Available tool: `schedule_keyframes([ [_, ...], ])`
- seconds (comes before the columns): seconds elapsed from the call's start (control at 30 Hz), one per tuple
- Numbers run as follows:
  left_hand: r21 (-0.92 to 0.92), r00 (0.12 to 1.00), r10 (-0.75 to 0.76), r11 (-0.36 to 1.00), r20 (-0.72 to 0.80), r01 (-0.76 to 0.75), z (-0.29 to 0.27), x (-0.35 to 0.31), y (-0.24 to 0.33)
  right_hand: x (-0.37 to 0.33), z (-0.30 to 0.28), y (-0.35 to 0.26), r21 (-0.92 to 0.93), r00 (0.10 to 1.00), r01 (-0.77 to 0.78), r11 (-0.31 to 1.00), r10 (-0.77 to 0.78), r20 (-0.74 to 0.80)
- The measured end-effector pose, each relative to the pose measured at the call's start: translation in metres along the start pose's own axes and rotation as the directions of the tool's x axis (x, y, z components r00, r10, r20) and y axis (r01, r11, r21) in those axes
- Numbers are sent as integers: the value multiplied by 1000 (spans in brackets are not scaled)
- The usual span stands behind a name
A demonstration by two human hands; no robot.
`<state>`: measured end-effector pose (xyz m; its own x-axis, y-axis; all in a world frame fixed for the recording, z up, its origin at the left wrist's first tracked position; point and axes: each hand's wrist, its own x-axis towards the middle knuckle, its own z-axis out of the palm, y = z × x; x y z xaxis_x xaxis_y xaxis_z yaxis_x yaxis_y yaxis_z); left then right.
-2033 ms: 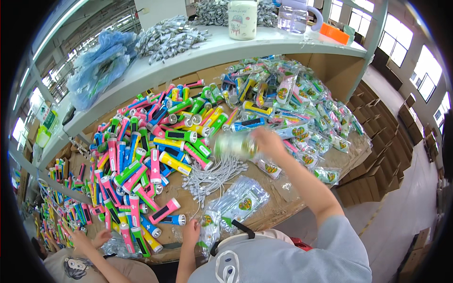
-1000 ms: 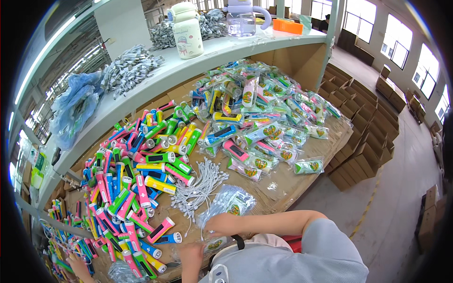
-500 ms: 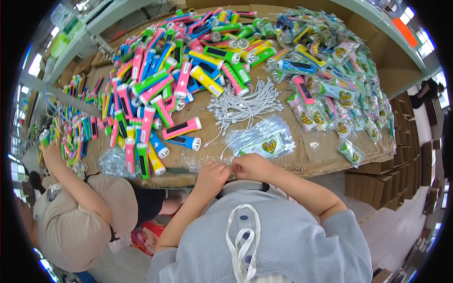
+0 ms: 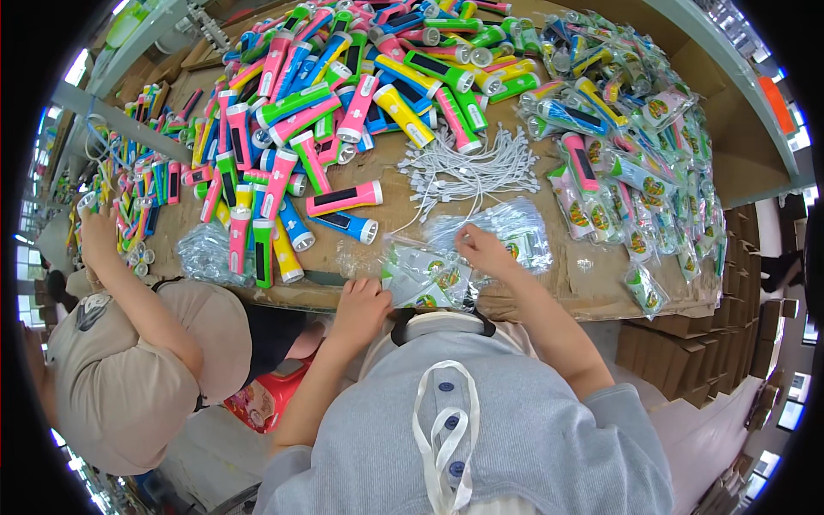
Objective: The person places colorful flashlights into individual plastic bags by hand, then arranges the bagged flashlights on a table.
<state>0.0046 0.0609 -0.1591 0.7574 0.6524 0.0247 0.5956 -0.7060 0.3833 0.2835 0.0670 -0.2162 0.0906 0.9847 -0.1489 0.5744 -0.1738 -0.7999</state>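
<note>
- Far left of the white cable bunch (image 4: 472, 176) there's a co-worker in a beige top (image 4: 120, 386).
- Also left of the cables: a big messy pile of loose flashlights (image 4: 287, 129), pink, green, blue, yellow.
- My left hand (image 4: 361, 311) is on the near-left side of the cables, fingers half curled by the table edge, just beside some clear printed bags (image 4: 422, 273). Can't tell if it's got hold of one.
- My right hand (image 4: 482, 249) is nearer me than the cables, fingers bent in, between those bags and a flat bag stack (image 4: 528, 225). Can't tell if it's pinching plastic.
- Right of the cables: a heap of bagged flashlights (image 4: 639, 176).
</note>
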Motion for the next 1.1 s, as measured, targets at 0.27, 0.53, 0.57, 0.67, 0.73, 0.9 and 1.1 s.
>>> schedule_keyframes([
  [0.27,-203,967,-254,946,19,253,27,0,-9,56,-17,32,-640,974,226,734,-187,130],
  [0.53,-113,847,-513,858,-140,501,32,34,-18,14,-62,-99,-77,986,80,994,-91,-142],
  [0.57,-118,844,-518,855,-140,506,33,38,-21,10,-50,-92,328,983,169,929,-135,-122],
  [0.67,-249,793,-609,771,-20,585,41,45,-34,-7,-9,-93,693,987,5,721,-116,113],
  [0.73,-281,811,-536,836,-233,472,54,40,-45,-9,38,-59,602,919,115,790,-315,239],
  [0.9,-501,774,-592,752,-226,429,33,31,-33,0,70,-37,-359,850,445,820,-261,458],
  [1.1,-625,775,-588,701,-232,345,21,32,1,6,120,-46,-802,522,449,394,613,593],
])
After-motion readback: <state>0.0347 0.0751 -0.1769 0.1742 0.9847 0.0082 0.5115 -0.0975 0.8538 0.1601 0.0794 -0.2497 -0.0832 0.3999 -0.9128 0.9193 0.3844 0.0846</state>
